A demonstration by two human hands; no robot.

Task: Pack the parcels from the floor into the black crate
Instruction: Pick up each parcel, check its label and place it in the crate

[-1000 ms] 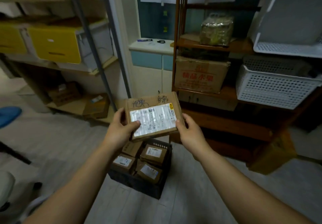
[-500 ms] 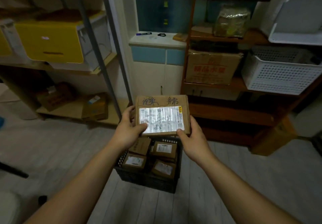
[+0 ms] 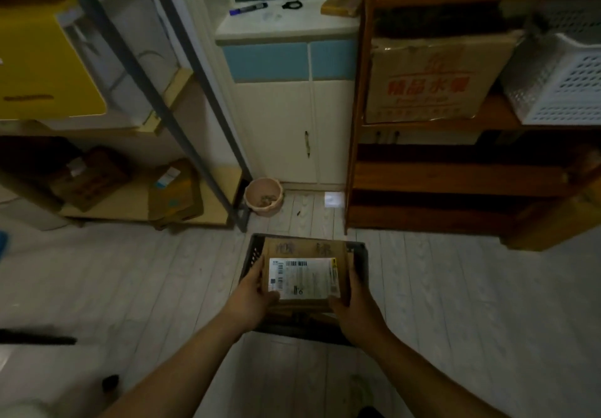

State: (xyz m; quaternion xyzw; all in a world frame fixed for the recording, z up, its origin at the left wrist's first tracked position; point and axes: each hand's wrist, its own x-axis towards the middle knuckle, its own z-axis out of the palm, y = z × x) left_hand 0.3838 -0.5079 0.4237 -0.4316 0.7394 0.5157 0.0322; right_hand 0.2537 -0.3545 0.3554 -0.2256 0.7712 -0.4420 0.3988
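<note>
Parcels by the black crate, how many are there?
1 shows fully: the labelled parcel, gripped by the left hand and right hand over the black crate. Brown cardboard peeks out beneath it, so more may be hidden.

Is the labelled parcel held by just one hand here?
No, the left hand and the right hand both grip the labelled parcel by its sides over the black crate.

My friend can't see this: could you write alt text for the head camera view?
A left hand and right hand hold a flat cardboard parcel over a black crate on a pale floor. Shelves with boxes stand behind.
</note>
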